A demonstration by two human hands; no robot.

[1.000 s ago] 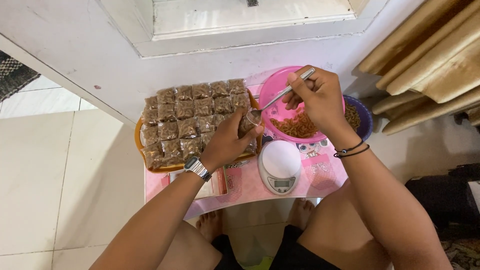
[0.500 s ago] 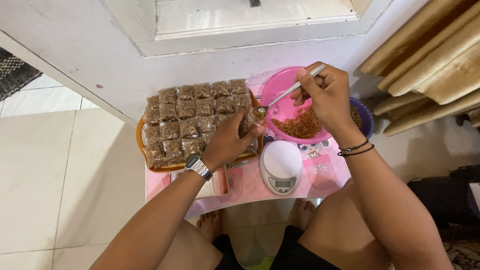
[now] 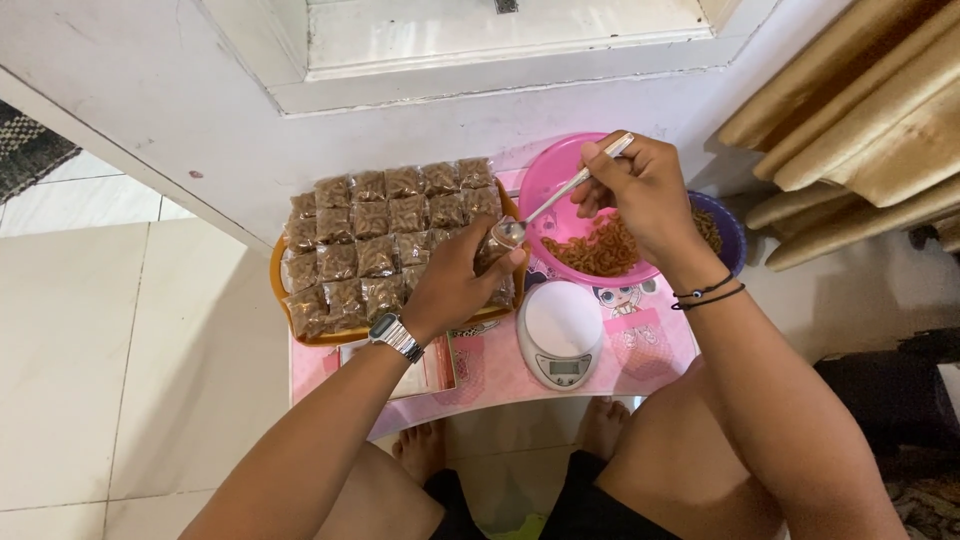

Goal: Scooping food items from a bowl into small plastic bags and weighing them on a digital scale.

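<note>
Head view: spoon meets a small bag over the pink table (image 3: 520, 375).
Left hand (image 3: 455, 285) mostly hides the clear bag (image 3: 497, 268) its grip closes on; right hand (image 3: 640, 190) pinches a metal spoon (image 3: 545, 210), its bowl at the bag's mouth, beside the glossy pink bowl (image 3: 560, 180) of brown strands.

The left hand (image 3: 455, 285) covers most of the small clear bag (image 3: 497, 262) in its grip, so how full it is cannot be told. The right hand (image 3: 645, 190) hides the spoon (image 3: 548, 205) handle's upper end and much of the blue bowl (image 3: 728, 232). The scale (image 3: 560, 333) readout is too small to read. Both forearms and the knees run off the bottom edge. The bag's mouth is perhaps open.
</note>
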